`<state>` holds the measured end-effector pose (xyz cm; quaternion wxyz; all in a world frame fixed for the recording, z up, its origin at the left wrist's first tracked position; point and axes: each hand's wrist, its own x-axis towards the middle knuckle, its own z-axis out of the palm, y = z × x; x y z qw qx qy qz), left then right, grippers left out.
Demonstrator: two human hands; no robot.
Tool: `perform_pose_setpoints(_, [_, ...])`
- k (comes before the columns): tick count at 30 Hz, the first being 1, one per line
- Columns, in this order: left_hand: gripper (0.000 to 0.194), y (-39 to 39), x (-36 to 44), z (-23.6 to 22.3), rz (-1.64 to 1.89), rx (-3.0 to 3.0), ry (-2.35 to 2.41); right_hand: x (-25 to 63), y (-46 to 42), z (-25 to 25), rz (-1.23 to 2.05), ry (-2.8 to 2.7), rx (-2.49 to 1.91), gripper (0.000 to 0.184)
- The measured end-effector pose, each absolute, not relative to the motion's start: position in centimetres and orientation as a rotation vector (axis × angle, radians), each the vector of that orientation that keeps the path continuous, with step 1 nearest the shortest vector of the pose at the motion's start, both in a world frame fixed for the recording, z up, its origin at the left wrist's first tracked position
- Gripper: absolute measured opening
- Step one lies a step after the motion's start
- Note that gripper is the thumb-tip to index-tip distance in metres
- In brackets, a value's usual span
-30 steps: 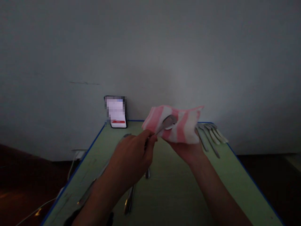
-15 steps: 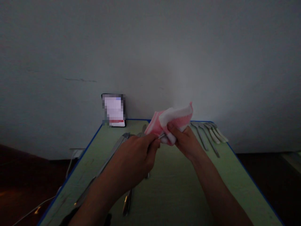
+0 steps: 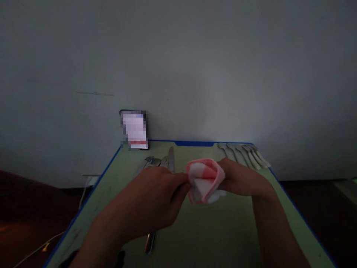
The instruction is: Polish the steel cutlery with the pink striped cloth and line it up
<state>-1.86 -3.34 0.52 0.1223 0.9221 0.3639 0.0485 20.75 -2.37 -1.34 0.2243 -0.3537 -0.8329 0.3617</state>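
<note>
A pink and white cloth [image 3: 205, 180] is bunched above the table, its folds turned toward me. My right hand [image 3: 237, 176] grips it from the right, with the fingertips hidden behind the fabric. On the left side, my left hand [image 3: 164, 197] is closed in a pinch at the cloth's edge. The thin metal utensil it held half a second ago is now hidden by the fingers and cloth; its kind cannot be told. Partly beneath my left hand lie several pieces of metal cutlery, among them a knife [image 3: 171, 158] and a shiny handle [image 3: 150, 242].
Spoons [image 3: 232, 149] and white-handled cutlery [image 3: 252, 158] lie in a row at the table's back right. A lit phone or tablet [image 3: 135, 130] leans on the wall at the back left. The green table [image 3: 206, 238] has a blue edge. A white cable hangs at left.
The cloth has come down and turned, so its folds face me and the metal piece is out of sight. My right wrist has bent inward; my left hand has dropped slightly.
</note>
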Motion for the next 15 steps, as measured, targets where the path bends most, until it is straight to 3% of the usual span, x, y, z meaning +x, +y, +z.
perform_pose_setpoints(8, [0.034, -2.5, -2.6, 1.2, 0.331, 2.544, 1.143, 23.2, -2.2, -1.2, 0.819, -1.959, -1.149, 0.013])
perform_pose_setpoints(15, [0.033, -3.4, -0.4, 0.7, 0.398, 2.439, 1.145, 18.8, -0.7, -3.4, 0.666, -1.074, -1.140, 0.037])
